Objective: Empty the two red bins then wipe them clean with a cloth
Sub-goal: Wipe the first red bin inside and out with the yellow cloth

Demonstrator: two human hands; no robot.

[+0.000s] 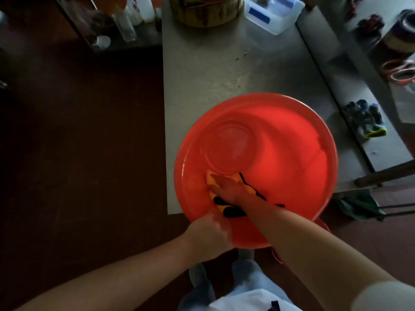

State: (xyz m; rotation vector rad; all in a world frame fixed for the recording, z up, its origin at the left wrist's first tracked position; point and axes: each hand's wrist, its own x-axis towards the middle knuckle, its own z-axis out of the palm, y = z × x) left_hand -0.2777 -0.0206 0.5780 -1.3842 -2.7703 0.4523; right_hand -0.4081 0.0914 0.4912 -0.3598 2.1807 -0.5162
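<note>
The red basin (280, 135) sits on the grey surface (213, 70), its near edge overhanging the floor. The left hand (208, 234) clasps the near rim, fingers curled round it. The right hand (229, 187), fingers laid flat, presses an orange-and-black cloth (226, 209) against the inner wall.

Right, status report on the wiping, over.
Left hand grips red bin rim. Right hand presses cloth on inner wall. Bin empty, nothing blocking.

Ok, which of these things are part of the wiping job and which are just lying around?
In use: red bin, orange cloth, right hand pressing it, left hand gripping the rim.
Lying about: wooden tub, clear plastic box, dark gloves, bottles.
</note>
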